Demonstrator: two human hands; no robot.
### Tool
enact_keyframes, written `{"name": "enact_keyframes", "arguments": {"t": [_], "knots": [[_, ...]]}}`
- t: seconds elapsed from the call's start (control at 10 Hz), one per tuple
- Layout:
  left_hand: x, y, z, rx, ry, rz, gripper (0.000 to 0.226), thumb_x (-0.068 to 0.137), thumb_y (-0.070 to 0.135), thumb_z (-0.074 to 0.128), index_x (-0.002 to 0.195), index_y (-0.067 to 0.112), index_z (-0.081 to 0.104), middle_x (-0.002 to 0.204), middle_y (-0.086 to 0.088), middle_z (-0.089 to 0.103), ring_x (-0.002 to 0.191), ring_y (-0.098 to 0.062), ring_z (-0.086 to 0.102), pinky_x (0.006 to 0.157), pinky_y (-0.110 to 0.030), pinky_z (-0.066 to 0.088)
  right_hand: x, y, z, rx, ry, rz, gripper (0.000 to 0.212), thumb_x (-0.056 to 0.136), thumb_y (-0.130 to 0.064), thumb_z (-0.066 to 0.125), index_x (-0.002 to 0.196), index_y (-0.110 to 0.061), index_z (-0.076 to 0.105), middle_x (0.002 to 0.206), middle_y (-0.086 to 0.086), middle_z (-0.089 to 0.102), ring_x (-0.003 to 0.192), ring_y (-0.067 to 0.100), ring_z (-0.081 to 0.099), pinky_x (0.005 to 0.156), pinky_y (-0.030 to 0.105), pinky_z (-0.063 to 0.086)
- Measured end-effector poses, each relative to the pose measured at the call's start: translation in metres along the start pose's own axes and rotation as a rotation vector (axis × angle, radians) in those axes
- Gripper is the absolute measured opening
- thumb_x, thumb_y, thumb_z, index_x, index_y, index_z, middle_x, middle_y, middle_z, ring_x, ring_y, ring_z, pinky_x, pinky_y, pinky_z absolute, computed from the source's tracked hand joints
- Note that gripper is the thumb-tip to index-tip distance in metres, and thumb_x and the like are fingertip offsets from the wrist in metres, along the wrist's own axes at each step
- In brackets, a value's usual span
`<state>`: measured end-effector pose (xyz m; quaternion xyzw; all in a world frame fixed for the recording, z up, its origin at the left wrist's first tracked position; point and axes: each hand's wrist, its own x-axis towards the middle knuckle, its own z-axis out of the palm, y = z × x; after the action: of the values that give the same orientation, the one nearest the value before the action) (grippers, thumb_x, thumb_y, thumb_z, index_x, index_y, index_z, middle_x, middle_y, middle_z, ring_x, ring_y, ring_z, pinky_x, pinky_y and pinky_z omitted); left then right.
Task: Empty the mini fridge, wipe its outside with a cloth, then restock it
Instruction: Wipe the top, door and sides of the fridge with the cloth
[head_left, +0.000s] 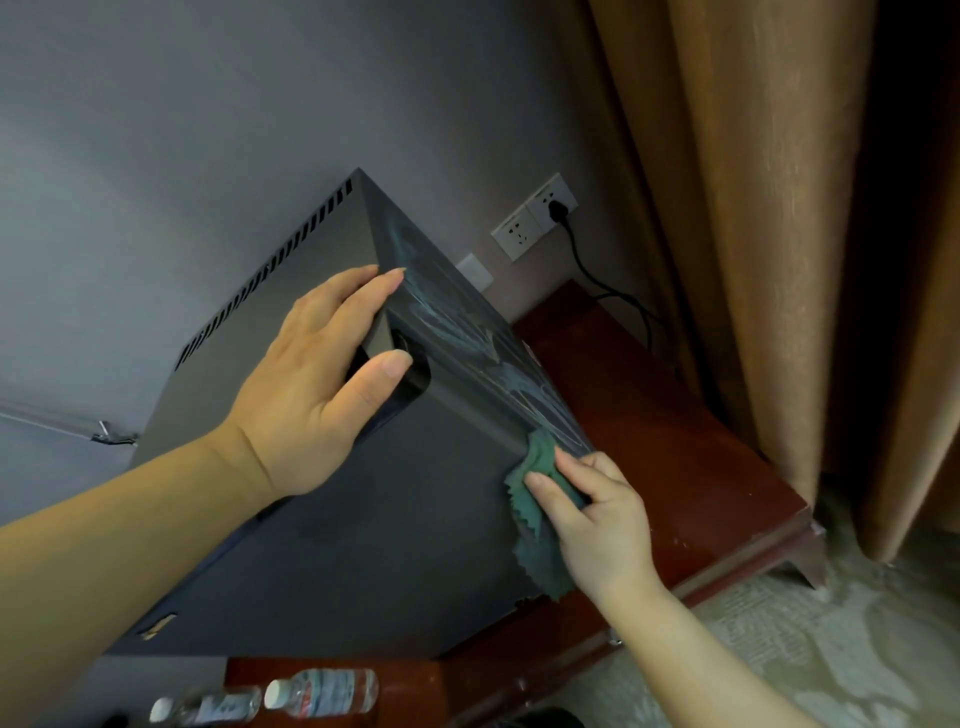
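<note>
nearest to us, at the bottom edge, two water bottles (322, 691) lie on their sides on the red-brown cabinet (675, 457), well outside the mini fridge (363, 545), so we judge the emptying done and the restock yet to come. moving up, the right hand (597, 519) has its fingers curled round a bunched green cloth (540, 499) and presses it against the fridge's front right edge, low down where the dark door meets the side panel. this is the wiping step, no question. the side panel running away from the cloth carries pale smeary streaks, so we reckon that face has had its pass. higher up, the left hand (317, 384) sits on the fridge's top front corner, fingers laid out straight over the top and thumb across the handle recess in the door, bracing rather than clutching. the fridge itself stands on the cabinet, door closed, a row of vent slots along the far side of its top. beyond it a wall socket (514, 239) holds a black plug (558, 210), its cord dropping behind the cabinet, and a brown curtain (753, 208) hangs to the right over patterned carpet (805, 649). the grey wall (156, 130) backs it all. next, we'd say, the cloth needs to travel across the door and top, with the left hand shifting so no patch hides beneath it, and care near that cord. only then do the bottles go back in.
</note>
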<state>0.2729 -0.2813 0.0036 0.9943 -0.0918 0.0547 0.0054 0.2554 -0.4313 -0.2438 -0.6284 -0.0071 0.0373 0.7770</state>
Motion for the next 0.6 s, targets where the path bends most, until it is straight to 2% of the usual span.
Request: {"name": "enact_keyframes", "arguments": {"t": [0.1,0.2,0.3,0.4,0.5,0.6], "knots": [[0.0,0.0,0.0,-0.006,0.006,0.004,0.083,0.094,0.077,0.018,0.158,0.025,0.03,0.16,0.006,0.028,0.15,-0.013,0.022,0.121,-0.05,0.026,0.002,-0.006,0.001,-0.015,0.02,-0.003,0.049,0.079,-0.044,0.074,0.119,-0.015,0.073,0.095,-0.009,0.051,0.094,-0.002,0.053,0.081,0.003,0.038],[0.0,-0.001,0.001,-0.01,0.006,0.005,0.083,0.094,0.076,0.018,0.157,0.025,0.03,0.16,0.007,0.028,0.15,-0.014,0.023,0.121,-0.05,0.027,0.001,-0.019,0.009,-0.012,0.058,-0.066,0.03,0.081,-0.036,0.08,0.107,-0.034,0.065,0.113,-0.022,0.045,0.109,-0.013,0.045,0.087,0.0,0.035],[0.0,-0.001,0.001,-0.018,0.004,0.006,0.083,0.094,0.077,0.019,0.157,0.024,0.03,0.16,0.007,0.028,0.15,-0.015,0.023,0.121,-0.049,0.027,-0.004,-0.021,0.012,0.034,0.059,-0.047,0.05,0.081,-0.035,0.08,0.113,-0.052,0.045,0.109,-0.023,0.053,0.1,-0.01,0.054,0.08,0.006,0.042],[0.001,-0.003,0.001,-0.026,0.002,0.006,0.083,0.094,0.077,0.019,0.157,0.024,0.031,0.16,0.006,0.029,0.15,-0.016,0.024,0.12,-0.05,0.027,-0.007,-0.016,0.014,0.003,0.031,-0.147,0.058,0.089,-0.032,0.073,0.137,-0.049,0.044,0.128,-0.031,0.049,0.119,-0.013,0.049,0.099,0.007,0.039],[0.001,-0.004,0.001,-0.018,0.0,0.012,0.082,0.095,0.076,0.02,0.157,0.024,0.031,0.161,0.006,0.029,0.15,-0.017,0.025,0.12,-0.051,0.027,-0.004,-0.006,0.018,-0.128,0.014,-0.271,0.045,0.097,-0.041,0.057,0.141,-0.041,0.046,0.145,-0.025,0.042,0.139,-0.007,0.035,0.113,0.009,0.026],[0.0,-0.004,0.001,-0.022,0.0,0.016,0.081,0.095,0.076,0.02,0.157,0.024,0.031,0.161,0.006,0.029,0.15,-0.016,0.025,0.121,-0.049,0.027,0.001,0.003,0.019,-0.188,-0.014,-0.223,0.045,0.099,-0.049,0.05,0.143,-0.043,0.042,0.148,-0.016,0.038,0.139,-0.003,0.034,0.108,0.004,0.023]]}}
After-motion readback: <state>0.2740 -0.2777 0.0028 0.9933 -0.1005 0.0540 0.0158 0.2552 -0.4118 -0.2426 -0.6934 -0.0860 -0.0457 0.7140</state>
